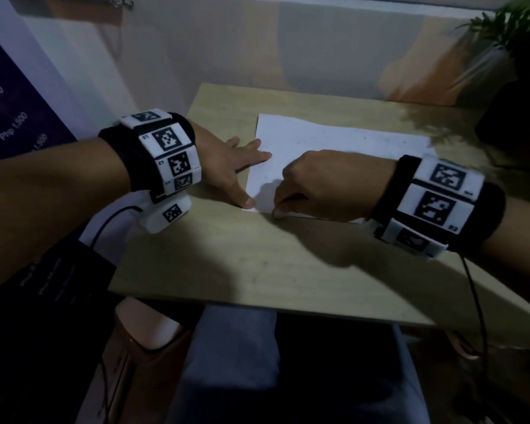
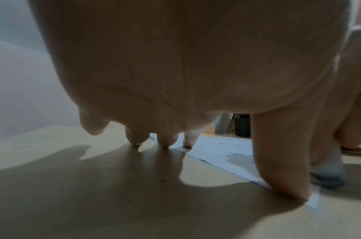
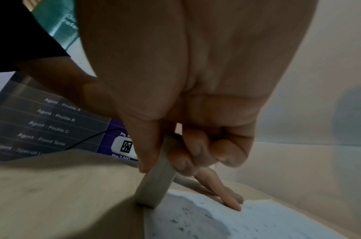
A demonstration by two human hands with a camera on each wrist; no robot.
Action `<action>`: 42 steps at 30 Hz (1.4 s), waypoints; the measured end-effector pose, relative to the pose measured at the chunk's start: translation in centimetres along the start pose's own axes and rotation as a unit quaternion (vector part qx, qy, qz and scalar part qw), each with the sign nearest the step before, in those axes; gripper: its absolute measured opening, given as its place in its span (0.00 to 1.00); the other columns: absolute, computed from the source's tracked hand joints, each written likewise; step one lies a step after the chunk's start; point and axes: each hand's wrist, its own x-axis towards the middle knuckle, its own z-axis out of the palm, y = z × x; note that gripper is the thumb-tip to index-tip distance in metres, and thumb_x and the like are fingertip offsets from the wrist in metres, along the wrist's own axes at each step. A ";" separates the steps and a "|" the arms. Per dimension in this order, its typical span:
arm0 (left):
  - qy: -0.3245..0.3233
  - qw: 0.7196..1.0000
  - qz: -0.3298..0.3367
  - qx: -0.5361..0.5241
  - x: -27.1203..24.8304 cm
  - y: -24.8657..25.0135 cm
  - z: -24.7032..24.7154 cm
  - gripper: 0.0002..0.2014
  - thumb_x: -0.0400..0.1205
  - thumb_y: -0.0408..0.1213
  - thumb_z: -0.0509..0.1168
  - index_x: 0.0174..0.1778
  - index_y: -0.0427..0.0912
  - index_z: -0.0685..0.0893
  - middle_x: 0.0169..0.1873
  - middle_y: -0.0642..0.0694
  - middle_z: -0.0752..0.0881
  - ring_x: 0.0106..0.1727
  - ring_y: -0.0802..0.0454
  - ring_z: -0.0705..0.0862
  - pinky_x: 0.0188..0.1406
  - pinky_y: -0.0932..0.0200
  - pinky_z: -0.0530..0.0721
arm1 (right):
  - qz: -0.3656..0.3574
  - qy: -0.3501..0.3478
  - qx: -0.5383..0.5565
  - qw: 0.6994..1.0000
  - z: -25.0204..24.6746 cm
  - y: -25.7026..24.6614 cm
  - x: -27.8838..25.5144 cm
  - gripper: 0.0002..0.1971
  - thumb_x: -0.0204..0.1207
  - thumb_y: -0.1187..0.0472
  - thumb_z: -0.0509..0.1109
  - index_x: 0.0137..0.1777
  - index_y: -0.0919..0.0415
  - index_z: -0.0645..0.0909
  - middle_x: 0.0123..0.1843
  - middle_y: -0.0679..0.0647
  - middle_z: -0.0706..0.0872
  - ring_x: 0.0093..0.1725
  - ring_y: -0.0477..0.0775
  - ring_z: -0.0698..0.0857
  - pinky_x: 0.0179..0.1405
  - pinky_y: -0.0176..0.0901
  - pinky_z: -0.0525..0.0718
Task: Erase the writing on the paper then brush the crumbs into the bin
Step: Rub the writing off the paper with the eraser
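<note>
Your left hand [image 1: 227, 166] presses spread, straight fingers on the paper [image 1: 328, 142]; your right hand [image 1: 322, 185] pinches the eraser [image 3: 155, 181] at the paper's near edge.

A pale wooden table [image 1: 257, 264] fills the frame's middle; a white sheet of paper [image 1: 334, 142] lies flat at its upper centre.

Head view from above; wrist views low, close, sharing the paper [image 1: 318, 151].
</note>
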 end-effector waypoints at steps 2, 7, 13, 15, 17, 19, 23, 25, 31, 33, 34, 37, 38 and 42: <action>-0.004 1.000 0.000 -0.008 0.0 -0.2 0.0 0.55 0.78 0.69 0.67 0.88 0.64 0.32 0.87 0.60 0.28 0.89 0.50 0.31 0.88 0.37 0.40 | -0.002 -0.021 -0.018 1.000 -0.2 0.4 -0.7 0.13 0.85 0.48 0.64 0.50 0.50 0.89 0.43 0.51 0.86 0.46 0.57 0.84 0.50 0.56 0.83; 0.001 1.000 0.005 -0.006 0.0 -0.1 0.2 0.56 0.78 0.70 0.67 0.88 0.63 0.32 0.87 0.58 0.28 0.89 0.49 0.31 0.88 0.36 0.41 | -0.015 -0.008 0.002 1.000 -1.5 -0.1 -0.4 0.11 0.85 0.53 0.64 0.54 0.47 0.89 0.50 0.48 0.91 0.46 0.52 0.83 0.56 0.52 0.83; -0.010 0.999 0.019 -0.030 0.4 -0.6 0.2 0.63 0.66 0.78 0.70 0.85 0.71 0.31 0.86 0.60 0.27 0.88 0.50 0.29 0.87 0.35 0.40 | -0.050 0.003 -0.001 0.999 -1.0 -1.6 2.0 0.13 0.87 0.53 0.64 0.66 0.44 0.87 0.41 0.37 0.74 0.46 0.45 0.73 0.48 0.38 0.70; -0.003 0.999 0.015 -0.030 0.4 -0.7 0.4 0.64 0.64 0.78 0.68 0.86 0.69 0.32 0.86 0.60 0.28 0.88 0.51 0.29 0.87 0.38 0.40 | -0.040 -0.006 0.012 0.999 -0.7 -1.5 1.9 0.12 0.86 0.52 0.65 0.65 0.45 0.87 0.42 0.38 0.77 0.46 0.46 0.76 0.49 0.38 0.71; 0.005 0.999 0.013 -0.033 0.4 -0.7 0.6 0.60 0.72 0.74 0.70 0.88 0.66 0.33 0.87 0.60 0.28 0.88 0.52 0.30 0.87 0.40 0.40 | -0.037 -0.012 0.027 0.999 -0.7 -1.1 1.8 0.12 0.85 0.52 0.67 0.64 0.45 0.87 0.44 0.39 0.79 0.46 0.46 0.78 0.49 0.38 0.72; 0.007 0.999 0.011 -0.041 0.4 -0.5 0.5 0.56 0.77 0.69 0.70 0.88 0.66 0.34 0.87 0.61 0.29 0.88 0.52 0.30 0.87 0.41 0.40 | -0.038 -0.017 0.028 0.999 -0.7 -0.5 1.7 0.12 0.84 0.51 0.68 0.64 0.46 0.87 0.42 0.36 0.79 0.45 0.43 0.77 0.49 0.36 0.70; -0.002 1.000 0.005 -0.030 0.2 -0.5 0.2 0.55 0.77 0.69 0.68 0.87 0.66 0.33 0.87 0.61 0.28 0.88 0.52 0.30 0.87 0.38 0.39 | -0.034 -0.035 0.012 0.999 -0.7 0.6 1.1 0.11 0.84 0.49 0.68 0.62 0.45 0.88 0.40 0.35 0.78 0.46 0.43 0.77 0.50 0.37 0.72; -0.008 0.999 0.003 -0.031 0.1 -0.5 0.1 0.55 0.77 0.70 0.67 0.87 0.66 0.32 0.86 0.62 0.28 0.88 0.53 0.30 0.88 0.38 0.39 | -0.030 -0.040 0.004 0.999 -0.6 1.1 0.6 0.11 0.84 0.49 0.67 0.61 0.44 0.88 0.41 0.36 0.78 0.46 0.44 0.78 0.50 0.37 0.72; -0.009 1.000 0.003 -0.028 -0.1 -0.3 0.2 0.56 0.77 0.70 0.67 0.87 0.66 0.32 0.86 0.64 0.28 0.88 0.55 0.30 0.88 0.38 0.41 | -0.003 -0.045 -0.009 0.999 -0.1 2.2 -1.1 0.11 0.86 0.50 0.66 0.62 0.42 0.87 0.37 0.37 0.74 0.47 0.47 0.77 0.48 0.38 0.70; -0.008 1.000 0.004 -0.030 -0.3 -0.2 0.2 0.55 0.77 0.69 0.67 0.87 0.66 0.33 0.86 0.65 0.28 0.88 0.55 0.30 0.88 0.40 0.41 | 0.007 -0.048 -0.008 0.999 0.0 2.5 -1.6 0.11 0.86 0.50 0.65 0.62 0.42 0.87 0.38 0.35 0.73 0.46 0.45 0.76 0.48 0.37 0.69; -0.008 0.999 0.005 -0.031 -0.3 -0.2 0.2 0.55 0.77 0.69 0.67 0.88 0.66 0.33 0.86 0.65 0.28 0.88 0.56 0.30 0.88 0.40 0.40 | 0.011 -0.048 -0.005 0.999 0.0 2.7 -1.9 0.11 0.86 0.51 0.65 0.62 0.41 0.87 0.38 0.35 0.73 0.46 0.44 0.75 0.48 0.37 0.69; -0.008 1.000 0.006 -0.029 -0.4 -0.2 0.1 0.55 0.77 0.69 0.67 0.87 0.66 0.33 0.85 0.65 0.28 0.88 0.56 0.30 0.88 0.39 0.41 | 0.019 -0.049 -0.002 0.999 0.1 3.5 -2.7 0.11 0.86 0.51 0.66 0.61 0.41 0.87 0.37 0.34 0.73 0.42 0.42 0.75 0.48 0.38 0.70; -0.009 1.000 0.007 -0.028 -0.4 -0.3 0.1 0.55 0.77 0.70 0.67 0.87 0.67 0.33 0.85 0.65 0.28 0.88 0.56 0.30 0.88 0.39 0.41 | 0.023 -0.051 -0.002 0.998 0.1 3.7 -3.0 0.10 0.86 0.50 0.65 0.61 0.41 0.87 0.37 0.33 0.72 0.40 0.41 0.75 0.48 0.38 0.70; -0.010 1.000 0.007 -0.025 -0.6 -0.1 0.1 0.54 0.78 0.69 0.67 0.87 0.66 0.33 0.85 0.64 0.28 0.88 0.55 0.30 0.88 0.38 0.40 | 0.033 -0.060 -0.007 0.998 0.3 4.6 -4.2 0.10 0.86 0.49 0.65 0.60 0.39 0.87 0.38 0.33 0.73 0.38 0.36 0.74 0.47 0.38 0.70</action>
